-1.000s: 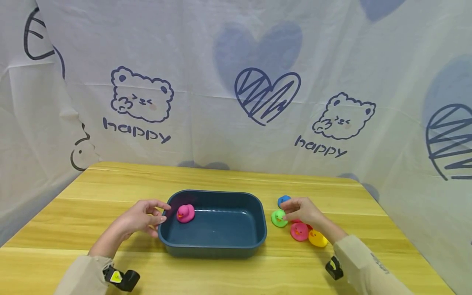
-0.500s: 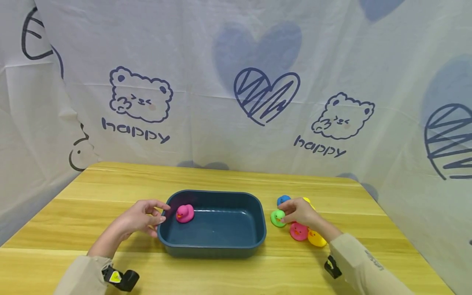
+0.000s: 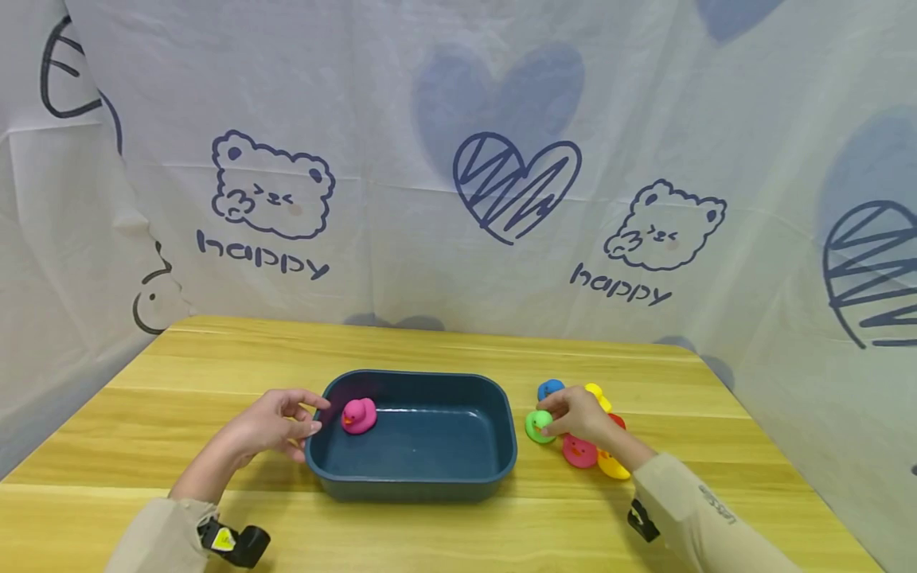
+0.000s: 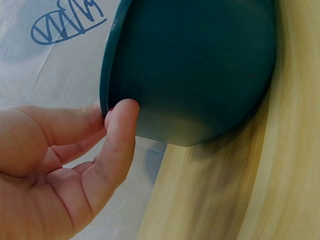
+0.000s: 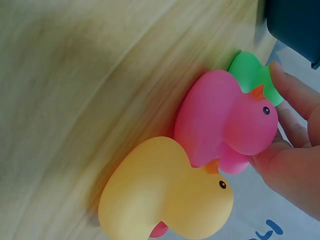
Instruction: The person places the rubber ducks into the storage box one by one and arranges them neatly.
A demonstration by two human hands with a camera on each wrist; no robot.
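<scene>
A dark teal plastic bin (image 3: 411, 490) sits on the table with a pink rubber duck (image 3: 361, 415) inside its left end. At the bin's left end, my left hand (image 3: 271, 423) pinches the rim between thumb and fingers; the left wrist view shows the fingertips right at the edge. Right of the bin, my right hand (image 3: 583, 415) pinches a green rubber duck (image 3: 536, 428), its thumb and finger at the duck's head. In the right wrist view a pink duck (image 5: 207, 115) and a yellow-orange duck (image 5: 145, 190) stand before that hand.
Around my right hand lie a blue duck (image 3: 549, 388), a yellow duck (image 3: 598, 395) and a red one (image 3: 618, 420), partly covered by the hand. A printed cloth (image 3: 401, 263) hangs behind the table's far edge.
My right hand has moved slightly left and down, its fingers closing on the green duck. The yellow and red ducks behind it show more now. My left hand stays at the rim.
</scene>
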